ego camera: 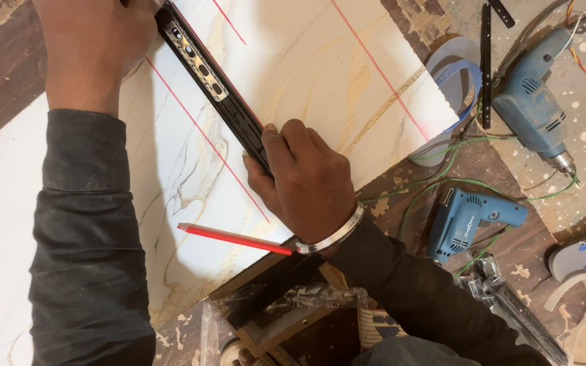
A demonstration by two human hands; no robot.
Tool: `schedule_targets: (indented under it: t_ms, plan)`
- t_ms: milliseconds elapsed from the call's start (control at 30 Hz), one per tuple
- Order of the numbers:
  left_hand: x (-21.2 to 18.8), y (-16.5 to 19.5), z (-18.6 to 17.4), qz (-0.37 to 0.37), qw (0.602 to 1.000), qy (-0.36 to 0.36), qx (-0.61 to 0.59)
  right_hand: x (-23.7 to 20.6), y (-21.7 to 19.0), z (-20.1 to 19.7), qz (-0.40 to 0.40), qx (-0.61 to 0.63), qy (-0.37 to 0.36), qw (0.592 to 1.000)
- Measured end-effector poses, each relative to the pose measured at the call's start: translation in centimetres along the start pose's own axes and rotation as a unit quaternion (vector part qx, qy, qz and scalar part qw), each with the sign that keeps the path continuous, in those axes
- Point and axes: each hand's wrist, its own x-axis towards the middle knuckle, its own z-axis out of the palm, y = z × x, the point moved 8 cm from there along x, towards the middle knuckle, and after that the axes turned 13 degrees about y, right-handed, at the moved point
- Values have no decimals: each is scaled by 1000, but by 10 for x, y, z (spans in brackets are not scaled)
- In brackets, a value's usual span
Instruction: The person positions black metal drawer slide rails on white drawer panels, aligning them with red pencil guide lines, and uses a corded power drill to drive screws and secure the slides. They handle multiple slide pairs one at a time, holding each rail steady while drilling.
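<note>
- The right hand [310, 179] sits just right of centre, curled down over the lower end of a black metal drawer slide [215, 85], thumb and fingertips pinching its edges; this grip looks meant to keep the rail from sliding along the panel.
- The left hand [93, 47], at about 11 o'clock, presses on the slide's upper end; how far its fingers are open I cannot tell, since only the back of the hand shows.
- The slide lies diagonally, from 11 o'clock down toward centre, flat on a white marbled panel [306, 61] and running alongside a red drawn line [205, 146], seemingly lined up with it.
- A red pencil [235, 238] rests loose on the panel at 7 o'clock of the right hand, its end near the metal bangle on that wrist.
- The panel's right edge runs off at 3 o'clock; beyond it the floor is crowded: a large blue drill [534, 108] at 2 o'clock, a smaller blue drill [469, 220] at 4 o'clock, green wires [442, 163] between.
- Open room lies leftward across the bare panel.
</note>
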Motion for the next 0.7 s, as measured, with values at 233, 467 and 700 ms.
schedule_targets:
  t_ms: [233,467,700]
  plan:
    - [0,0,1,8,1000,-10,26,-1,0,1,-1,-8,-7,1000]
    - [-6,-14,15,-60,996,-69,13,-1,1,0,-4,-7,-7,1000]
    - [-8,-16,15,-94,992,-75,-24,-1,1,1,-2,-5,-9,1000]
